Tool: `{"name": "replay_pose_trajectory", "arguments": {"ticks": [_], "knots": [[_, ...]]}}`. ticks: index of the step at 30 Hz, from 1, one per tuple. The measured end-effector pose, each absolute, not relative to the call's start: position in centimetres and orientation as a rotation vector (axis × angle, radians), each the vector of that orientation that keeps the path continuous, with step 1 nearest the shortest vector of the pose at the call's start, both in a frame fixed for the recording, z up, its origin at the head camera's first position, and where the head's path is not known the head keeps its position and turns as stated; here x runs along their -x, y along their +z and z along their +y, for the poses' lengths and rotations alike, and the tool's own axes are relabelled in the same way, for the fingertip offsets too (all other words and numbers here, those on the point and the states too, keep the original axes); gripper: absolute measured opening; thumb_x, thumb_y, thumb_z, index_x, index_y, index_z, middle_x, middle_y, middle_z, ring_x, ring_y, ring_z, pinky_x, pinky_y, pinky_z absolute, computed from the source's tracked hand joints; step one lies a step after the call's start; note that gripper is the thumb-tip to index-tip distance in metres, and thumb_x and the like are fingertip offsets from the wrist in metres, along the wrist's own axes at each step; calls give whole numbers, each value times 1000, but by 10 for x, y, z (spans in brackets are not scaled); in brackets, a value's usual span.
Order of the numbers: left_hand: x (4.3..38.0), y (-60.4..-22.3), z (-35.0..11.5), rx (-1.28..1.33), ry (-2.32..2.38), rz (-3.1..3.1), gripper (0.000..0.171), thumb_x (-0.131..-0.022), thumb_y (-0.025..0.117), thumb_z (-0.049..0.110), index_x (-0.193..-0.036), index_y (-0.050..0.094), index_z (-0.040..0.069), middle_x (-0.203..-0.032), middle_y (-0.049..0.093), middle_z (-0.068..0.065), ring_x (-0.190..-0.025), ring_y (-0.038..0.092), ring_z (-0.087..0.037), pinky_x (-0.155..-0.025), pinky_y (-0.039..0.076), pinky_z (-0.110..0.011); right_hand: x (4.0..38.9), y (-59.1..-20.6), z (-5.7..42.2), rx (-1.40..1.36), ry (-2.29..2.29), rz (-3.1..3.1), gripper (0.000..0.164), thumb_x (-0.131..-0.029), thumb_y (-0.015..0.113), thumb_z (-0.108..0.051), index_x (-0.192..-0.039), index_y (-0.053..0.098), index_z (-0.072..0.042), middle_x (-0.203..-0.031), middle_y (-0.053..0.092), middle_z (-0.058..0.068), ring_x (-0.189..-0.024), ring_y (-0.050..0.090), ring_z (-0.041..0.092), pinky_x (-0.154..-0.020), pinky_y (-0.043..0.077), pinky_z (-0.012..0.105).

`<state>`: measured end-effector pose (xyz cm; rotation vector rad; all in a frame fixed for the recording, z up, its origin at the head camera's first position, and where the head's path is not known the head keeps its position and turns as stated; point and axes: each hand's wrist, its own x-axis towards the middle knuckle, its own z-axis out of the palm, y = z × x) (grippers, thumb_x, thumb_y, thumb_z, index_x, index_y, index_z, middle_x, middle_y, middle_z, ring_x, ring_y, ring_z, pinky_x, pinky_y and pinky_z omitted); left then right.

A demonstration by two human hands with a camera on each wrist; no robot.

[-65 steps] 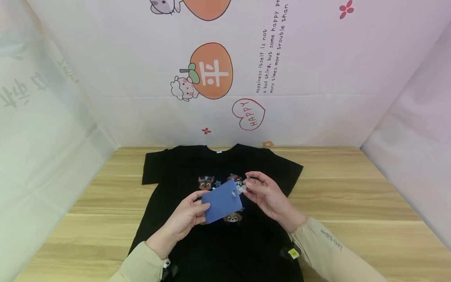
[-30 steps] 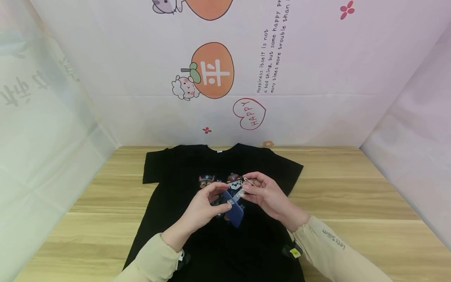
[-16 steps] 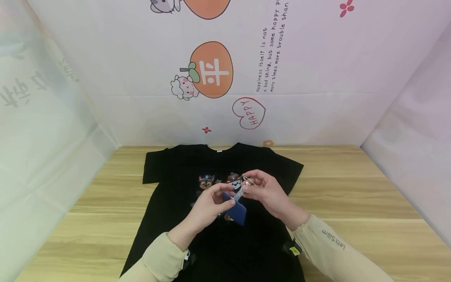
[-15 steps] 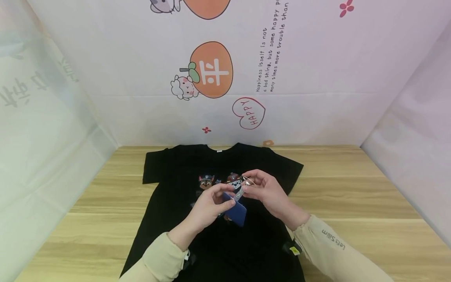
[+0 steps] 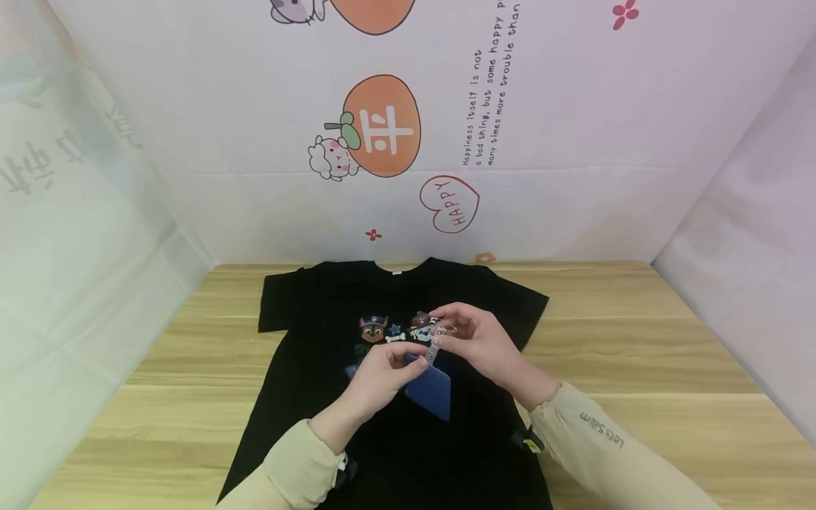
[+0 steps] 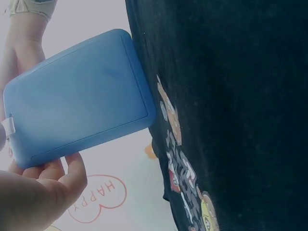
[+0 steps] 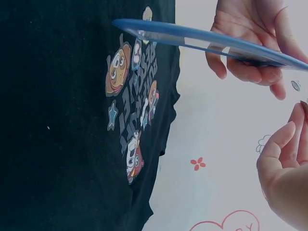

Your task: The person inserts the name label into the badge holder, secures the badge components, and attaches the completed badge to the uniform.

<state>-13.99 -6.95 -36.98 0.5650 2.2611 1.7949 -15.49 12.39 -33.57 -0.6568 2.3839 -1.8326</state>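
Note:
A blue badge holder (image 5: 432, 393) hangs tilted over the black T-shirt (image 5: 472, 453), its clear strap (image 5: 431, 354) running up from the slotted end. My left hand (image 5: 382, 375) pinches the holder by that top edge, thumb in front. In the left wrist view the broad blue face (image 6: 79, 96) fills the middle, with curled fingers (image 6: 74, 173) beneath it. My right hand (image 5: 478, 343) pinches the strap's upper end, where a thin metal pin (image 5: 449, 330) shows between finger and thumb. The right wrist view catches the holder (image 7: 207, 41) nearly edge-on; its clip is mostly hidden by the fingers.
The T-shirt lies spread on a wood-grain table (image 5: 612, 333), its chest printed with cartoon dogs (image 5: 373, 330). White printed cloth (image 5: 561, 127) stands at the back and both sides. A strapped device (image 5: 529, 440) sits at the right wrist.
My left hand has shifted right from the holder's far end to its strap end. The holder has turned from lying sideways to hanging down. My right hand has moved slightly up and left.

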Motion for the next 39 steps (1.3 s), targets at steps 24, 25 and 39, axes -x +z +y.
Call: {"name": "replay_pose_trajectory", "arguments": {"ticks": [24, 25, 39], "knots": [[142, -365, -65, -753, 1688, 2328, 20, -94, 58, 15, -96, 67, -2, -97, 67, -16, -88, 54, -10, -76, 46, -25, 153, -332, 119, 805, -1782, 2338, 26, -88, 61, 1, -114, 60, 2, -107, 62, 24, -90, 64, 8, -83, 53, 22], [142, -365, -65, -758, 1683, 2328, 21, -94, 57, 16, -96, 67, -2, -96, 67, -16, -88, 54, -10, -75, 46, -25, 153, -331, 119, 814, -1780, 2340, 26, -88, 61, 2, -114, 60, 2, -107, 62, 24, -90, 64, 8, -83, 53, 22], [146, -359, -69, -894, 1629, 2351, 16, -91, 61, 9, -85, 72, -1, -82, 69, -19, -72, 54, -5, -64, 45, -20, 154, -336, 123, 866, -1719, 2409, 25, -86, 65, -1, -111, 61, 1, -97, 65, 16, -85, 63, 8, -75, 55, 24]]}}
